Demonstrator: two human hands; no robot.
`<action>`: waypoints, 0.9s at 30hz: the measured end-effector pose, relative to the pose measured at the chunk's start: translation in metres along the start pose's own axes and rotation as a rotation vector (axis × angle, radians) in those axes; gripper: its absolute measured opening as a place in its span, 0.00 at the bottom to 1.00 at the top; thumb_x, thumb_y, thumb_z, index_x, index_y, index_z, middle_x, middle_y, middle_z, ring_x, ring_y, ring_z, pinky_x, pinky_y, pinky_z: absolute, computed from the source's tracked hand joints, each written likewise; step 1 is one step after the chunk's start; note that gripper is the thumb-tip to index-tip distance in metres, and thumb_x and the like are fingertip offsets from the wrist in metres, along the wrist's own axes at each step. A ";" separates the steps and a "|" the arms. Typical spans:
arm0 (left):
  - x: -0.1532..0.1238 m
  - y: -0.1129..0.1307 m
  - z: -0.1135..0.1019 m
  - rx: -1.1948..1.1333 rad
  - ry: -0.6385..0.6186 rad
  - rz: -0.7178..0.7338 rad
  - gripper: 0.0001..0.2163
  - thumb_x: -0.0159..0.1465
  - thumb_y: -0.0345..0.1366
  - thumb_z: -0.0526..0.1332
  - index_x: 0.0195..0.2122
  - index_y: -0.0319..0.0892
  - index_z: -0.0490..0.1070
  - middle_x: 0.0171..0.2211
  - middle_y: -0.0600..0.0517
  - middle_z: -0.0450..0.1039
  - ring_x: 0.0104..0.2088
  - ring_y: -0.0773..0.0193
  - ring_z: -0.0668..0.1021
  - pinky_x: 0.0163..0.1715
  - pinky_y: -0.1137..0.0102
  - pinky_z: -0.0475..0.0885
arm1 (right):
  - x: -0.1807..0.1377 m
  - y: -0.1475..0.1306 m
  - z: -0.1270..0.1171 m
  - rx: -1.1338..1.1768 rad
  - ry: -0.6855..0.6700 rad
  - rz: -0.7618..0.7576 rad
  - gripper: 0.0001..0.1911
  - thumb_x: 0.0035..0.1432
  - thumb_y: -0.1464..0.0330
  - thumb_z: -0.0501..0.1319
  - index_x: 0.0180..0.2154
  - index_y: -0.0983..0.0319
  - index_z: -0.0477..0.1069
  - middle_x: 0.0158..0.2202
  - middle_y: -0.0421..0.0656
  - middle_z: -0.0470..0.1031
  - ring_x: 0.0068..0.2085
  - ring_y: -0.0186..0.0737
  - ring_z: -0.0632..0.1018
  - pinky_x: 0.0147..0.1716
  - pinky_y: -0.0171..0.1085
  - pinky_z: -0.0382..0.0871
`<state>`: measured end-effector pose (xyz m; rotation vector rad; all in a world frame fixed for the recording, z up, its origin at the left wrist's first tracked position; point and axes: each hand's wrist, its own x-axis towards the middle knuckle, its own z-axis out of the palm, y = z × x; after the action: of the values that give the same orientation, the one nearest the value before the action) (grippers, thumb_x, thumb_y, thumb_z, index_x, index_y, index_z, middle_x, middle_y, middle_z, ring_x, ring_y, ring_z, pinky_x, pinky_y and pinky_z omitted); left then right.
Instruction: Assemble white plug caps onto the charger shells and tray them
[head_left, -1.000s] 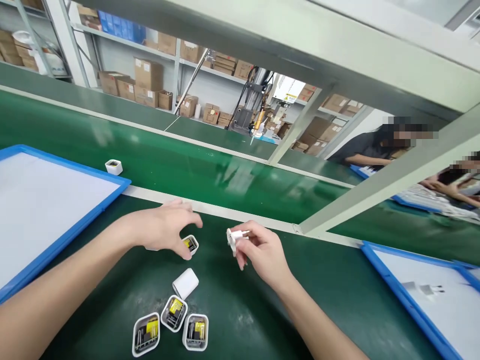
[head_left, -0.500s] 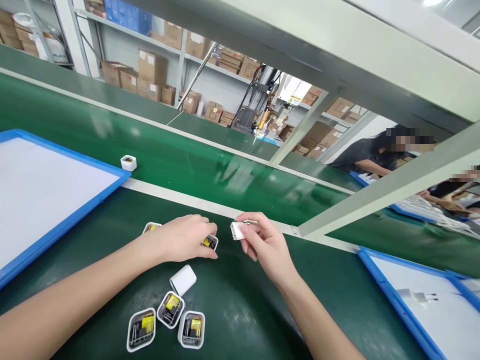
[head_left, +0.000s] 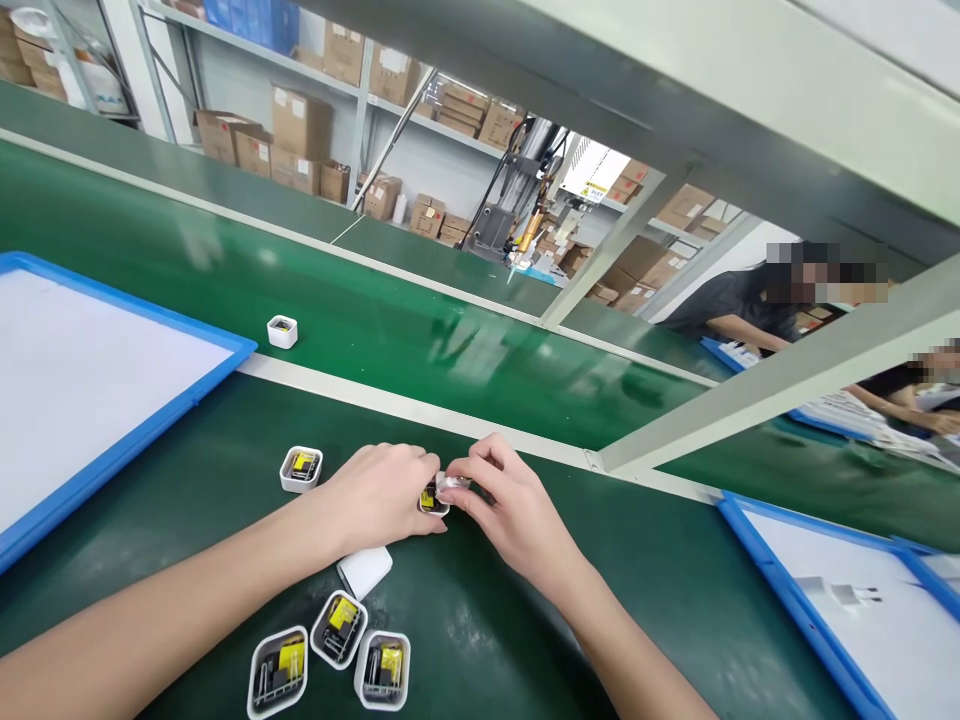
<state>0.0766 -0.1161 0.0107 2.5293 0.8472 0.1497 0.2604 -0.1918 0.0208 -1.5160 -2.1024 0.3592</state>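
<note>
My left hand (head_left: 390,492) is closed around a white charger housing (head_left: 433,502), whose open end shows yellow and black parts. In my right hand (head_left: 502,490), a small white plug cover (head_left: 451,484) is pinched between thumb and fingers, right at the housing's opening. Whether the cover sits inside the rim I cannot tell. Below my left wrist lies another white housing (head_left: 365,572) on its side, partly hidden. Several open housings (head_left: 339,630) with electronics inside stand nearer to me, and one more open housing (head_left: 301,468) is just beyond my left forearm.
A blue-rimmed white tray (head_left: 202,388) lies at left, another tray (head_left: 757,545) at right with a white charger (head_left: 840,592) on it. One housing (head_left: 282,332) stands on the green conveyor belt (head_left: 390,345). A slanted metal post (head_left: 750,390) rises at right; co-workers sit beyond.
My right hand has brought the plug cover left and down to the housing in my left hand, which has shifted slightly right. The housing on the belt has moved a little right.
</note>
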 end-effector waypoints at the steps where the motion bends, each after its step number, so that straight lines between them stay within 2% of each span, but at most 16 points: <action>1: 0.001 0.001 0.001 -0.020 -0.005 -0.017 0.14 0.61 0.48 0.66 0.39 0.43 0.72 0.39 0.47 0.79 0.38 0.49 0.81 0.32 0.65 0.69 | 0.000 0.000 0.000 0.015 0.007 -0.014 0.09 0.71 0.63 0.58 0.40 0.60 0.74 0.40 0.46 0.68 0.37 0.41 0.73 0.37 0.39 0.70; 6: 0.003 0.001 0.006 -0.070 -0.007 -0.044 0.15 0.60 0.48 0.65 0.38 0.43 0.70 0.39 0.47 0.79 0.39 0.49 0.82 0.32 0.66 0.70 | 0.001 -0.003 0.003 0.078 -0.083 -0.051 0.05 0.71 0.69 0.57 0.42 0.59 0.72 0.41 0.45 0.70 0.39 0.41 0.75 0.39 0.39 0.71; 10: 0.000 -0.004 0.004 -0.087 -0.039 -0.002 0.13 0.61 0.48 0.63 0.39 0.44 0.68 0.38 0.48 0.78 0.38 0.49 0.81 0.30 0.66 0.68 | 0.003 0.000 0.002 0.121 -0.114 -0.045 0.05 0.71 0.71 0.57 0.43 0.59 0.72 0.42 0.44 0.71 0.40 0.41 0.74 0.40 0.39 0.70; 13: -0.003 -0.006 0.003 -0.094 -0.089 0.036 0.10 0.61 0.42 0.60 0.41 0.46 0.67 0.35 0.50 0.78 0.33 0.51 0.81 0.24 0.68 0.64 | 0.003 0.002 -0.001 0.160 -0.091 -0.048 0.04 0.71 0.70 0.59 0.43 0.59 0.73 0.41 0.44 0.71 0.40 0.41 0.74 0.40 0.39 0.70; 16: -0.002 -0.004 0.004 -0.055 -0.055 0.004 0.11 0.60 0.40 0.59 0.44 0.45 0.67 0.33 0.49 0.78 0.32 0.50 0.81 0.24 0.67 0.64 | 0.004 0.002 -0.006 0.185 -0.036 -0.017 0.04 0.71 0.66 0.61 0.41 0.59 0.73 0.41 0.44 0.73 0.40 0.42 0.75 0.37 0.38 0.70; 19: 0.000 -0.002 0.005 -0.004 -0.028 -0.026 0.15 0.63 0.50 0.59 0.41 0.43 0.70 0.33 0.46 0.78 0.36 0.47 0.82 0.30 0.65 0.68 | 0.004 0.002 -0.010 0.180 0.000 0.039 0.07 0.70 0.63 0.61 0.41 0.59 0.74 0.40 0.45 0.74 0.38 0.43 0.75 0.34 0.38 0.69; 21: 0.001 -0.003 0.004 -0.014 -0.038 -0.055 0.22 0.60 0.59 0.61 0.38 0.43 0.70 0.33 0.46 0.78 0.36 0.45 0.81 0.31 0.63 0.69 | 0.004 0.004 -0.012 0.181 0.007 0.076 0.09 0.69 0.61 0.62 0.40 0.59 0.74 0.39 0.45 0.74 0.37 0.43 0.75 0.33 0.38 0.69; 23: 0.000 -0.005 0.001 -0.087 -0.045 -0.072 0.26 0.56 0.62 0.63 0.41 0.45 0.69 0.34 0.47 0.78 0.36 0.46 0.81 0.30 0.64 0.68 | 0.004 0.006 -0.013 0.204 0.012 0.117 0.10 0.69 0.60 0.62 0.39 0.59 0.74 0.39 0.45 0.74 0.37 0.43 0.75 0.33 0.38 0.70; 25: 0.000 -0.008 0.000 -0.180 -0.038 -0.023 0.22 0.58 0.57 0.64 0.45 0.47 0.67 0.39 0.50 0.77 0.38 0.49 0.80 0.30 0.66 0.68 | 0.004 0.009 -0.013 0.239 0.023 0.163 0.10 0.68 0.59 0.62 0.39 0.59 0.74 0.39 0.44 0.74 0.36 0.42 0.75 0.33 0.38 0.70; 27: 0.001 -0.010 0.001 -0.224 -0.033 0.053 0.14 0.62 0.50 0.62 0.43 0.49 0.67 0.41 0.52 0.76 0.41 0.52 0.79 0.31 0.68 0.66 | 0.004 0.011 -0.013 0.251 0.031 0.205 0.11 0.68 0.58 0.62 0.38 0.59 0.73 0.36 0.43 0.75 0.35 0.41 0.74 0.33 0.37 0.69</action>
<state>0.0723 -0.1088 0.0050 2.3388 0.7090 0.2070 0.2752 -0.1854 0.0273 -1.5756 -1.8046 0.6442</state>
